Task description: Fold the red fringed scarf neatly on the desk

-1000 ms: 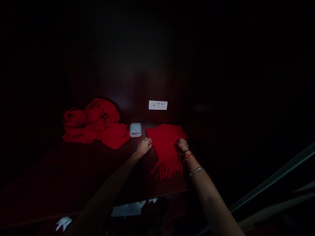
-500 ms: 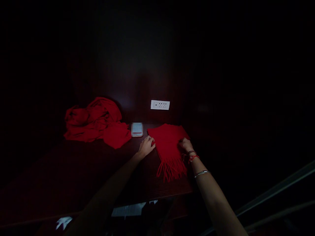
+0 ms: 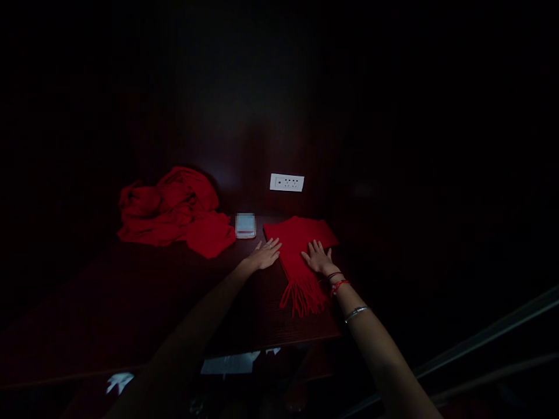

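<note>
A red scarf lies folded and flat on the dark wooden surface, its fringe pointing toward me. My left hand is spread, with its fingertips on the scarf's left edge and a ring on one finger. Palm down, my right hand rests on the right part of the scarf with fingers apart. Bracelets circle the right wrist. Left of the scarf, a crumpled heap of red cloth sits on the same surface.
A phone-like flat object, its face blurred, lies between the heap and the scarf. On the back wall is a white socket panel. Below the front edge, pale papers show. The surroundings are very dark.
Both hands were curled at the scarf's side edges. Now their fingers have opened and spread flat, the right hand having shifted inward onto the cloth. The view has moved slightly.
</note>
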A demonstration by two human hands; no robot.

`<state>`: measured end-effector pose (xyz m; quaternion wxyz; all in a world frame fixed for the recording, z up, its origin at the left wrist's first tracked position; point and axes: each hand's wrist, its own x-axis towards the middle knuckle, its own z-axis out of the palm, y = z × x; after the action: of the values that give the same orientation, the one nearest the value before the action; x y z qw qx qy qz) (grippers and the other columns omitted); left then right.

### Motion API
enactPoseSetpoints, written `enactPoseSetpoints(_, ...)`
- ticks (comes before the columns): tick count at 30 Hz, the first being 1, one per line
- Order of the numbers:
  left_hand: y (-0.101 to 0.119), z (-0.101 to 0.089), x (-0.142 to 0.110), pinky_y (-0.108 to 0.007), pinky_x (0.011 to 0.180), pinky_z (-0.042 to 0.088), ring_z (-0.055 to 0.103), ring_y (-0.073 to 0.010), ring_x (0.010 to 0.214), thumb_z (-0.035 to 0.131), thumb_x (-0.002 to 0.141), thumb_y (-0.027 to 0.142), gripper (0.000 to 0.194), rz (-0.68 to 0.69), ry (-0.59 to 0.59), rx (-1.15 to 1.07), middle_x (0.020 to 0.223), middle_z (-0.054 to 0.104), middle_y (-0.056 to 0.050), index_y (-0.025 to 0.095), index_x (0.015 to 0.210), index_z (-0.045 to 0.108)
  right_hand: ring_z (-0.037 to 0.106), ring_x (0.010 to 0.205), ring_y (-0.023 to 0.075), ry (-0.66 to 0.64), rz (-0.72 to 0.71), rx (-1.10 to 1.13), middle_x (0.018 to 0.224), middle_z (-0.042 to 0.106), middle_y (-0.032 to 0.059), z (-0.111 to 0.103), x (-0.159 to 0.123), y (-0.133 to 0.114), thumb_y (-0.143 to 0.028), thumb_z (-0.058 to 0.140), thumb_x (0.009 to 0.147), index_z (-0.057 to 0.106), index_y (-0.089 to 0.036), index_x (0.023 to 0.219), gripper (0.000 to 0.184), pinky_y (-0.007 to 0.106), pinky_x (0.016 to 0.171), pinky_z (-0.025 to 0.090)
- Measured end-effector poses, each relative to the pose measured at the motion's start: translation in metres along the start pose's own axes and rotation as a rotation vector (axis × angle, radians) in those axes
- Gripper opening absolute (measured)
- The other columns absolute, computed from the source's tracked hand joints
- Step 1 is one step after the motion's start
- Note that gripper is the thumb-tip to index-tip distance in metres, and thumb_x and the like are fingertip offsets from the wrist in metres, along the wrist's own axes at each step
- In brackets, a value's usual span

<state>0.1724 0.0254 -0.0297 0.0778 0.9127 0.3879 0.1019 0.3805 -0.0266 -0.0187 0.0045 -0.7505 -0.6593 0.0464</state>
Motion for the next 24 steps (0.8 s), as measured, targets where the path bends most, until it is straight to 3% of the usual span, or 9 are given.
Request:
enactPoseSetpoints(2,0.003,0.003,0.003,-0.047,0.097,0.011,0.013,-0.0198,0.124,0.029,0.085,0.028,0.042,0.013,0.036,-0.024,0.136,0.019,-0.004,0.025,0.127,0.028,-0.004,0.125,0.0202,0.035,-0.028,-0.008,0.139,0.001,0.0071,0.001,0.0,-0.004,-0.052,0.01,0.081,0.009,-0.014,0.132,0.064,0.052,0.095,0.0)
enactPoseSetpoints(7,0.01,0.011,0.0,-0.047,0.097,0.014,0.016,-0.0205,0.124,0.031,0.084,0.033,0.043,0.003,0.05,-0.063,0.135,0.022,-0.004,0.026,0.127,0.027,0.001,0.126,0.0193,-0.068,-0.01,0.014,0.139,0.003,0.0066,0.005,-0.003,-0.006,-0.048,0.013,0.083,0.008,-0.014,0.132,0.06,0.053,0.095,0.0)
enactPoseSetpoints(10,0.001,0.0,-0.012,-0.046,0.097,0.013,0.01,-0.02,0.125,0.026,0.085,0.036,0.047,-0.016,0.12,-0.049,0.137,0.016,-0.004,0.023,0.13,0.019,0.001,0.126,0.0196,0.013,-0.006,0.084,0.138,0.006,0.0075,-0.012,-0.003,-0.01,-0.046,0.013,0.084,0.012,-0.014,0.132,0.058,0.052,0.096,0.004)
enactPoseSetpoints(13,-0.026,-0.026,-0.035,-0.042,0.099,0.01,0.005,-0.0184,0.125,0.028,0.085,0.036,0.05,-0.044,0.293,0.026,0.138,0.012,-0.004,0.021,0.131,0.016,0.005,0.125,0.02,0.17,-0.047,0.158,0.138,0.012,0.008,-0.046,0.0,-0.028,-0.043,0.014,0.086,0.017,-0.013,0.131,0.054,0.049,0.097,0.01)
enactPoseSetpoints(15,-0.052,-0.046,-0.057,-0.041,0.099,0.011,0.005,-0.0187,0.125,0.029,0.085,0.035,0.051,-0.152,0.419,0.07,0.138,0.011,-0.005,0.019,0.131,0.015,0.012,0.124,0.021,0.214,-0.111,0.163,0.136,0.019,0.0092,-0.069,0.006,-0.048,-0.041,0.018,0.086,0.024,-0.013,0.129,0.052,0.045,0.096,0.017)
enactPoseSetpoints(18,-0.095,-0.069,-0.097,-0.042,0.098,0.017,0.006,-0.0214,0.125,0.028,0.085,0.033,0.051,-0.41,0.632,0.111,0.138,0.011,-0.009,0.014,0.131,0.017,0.033,0.116,0.0199,0.178,-0.251,0.146,0.126,0.039,0.0099,-0.092,0.019,-0.093,-0.036,0.03,0.085,0.043,-0.013,0.119,0.043,0.03,0.092,0.028)
enactPoseSetpoints(21,-0.133,-0.075,-0.139,-0.042,0.096,0.02,0.008,-0.0244,0.125,0.03,0.084,0.031,0.051,-0.628,0.815,0.153,0.136,0.014,-0.014,0.011,0.129,0.02,0.05,0.1,0.0179,0.117,-0.373,0.138,0.106,0.057,0.0082,-0.097,0.033,-0.15,-0.029,0.039,0.082,0.058,-0.015,0.102,0.03,0.022,0.082,0.035)
enactPoseSetpoints(24,-0.162,-0.07,-0.17,-0.044,0.094,0.025,0.01,-0.0274,0.124,0.031,0.083,0.031,0.05,-0.813,0.943,0.148,0.134,0.016,-0.017,0.011,0.128,0.022,0.055,0.092,0.0205,0.099,-0.449,0.111,0.096,0.061,0.0102,-0.089,0.045,-0.21,-0.027,0.045,0.078,0.062,-0.014,0.093,0.025,0.023,0.076,0.038)
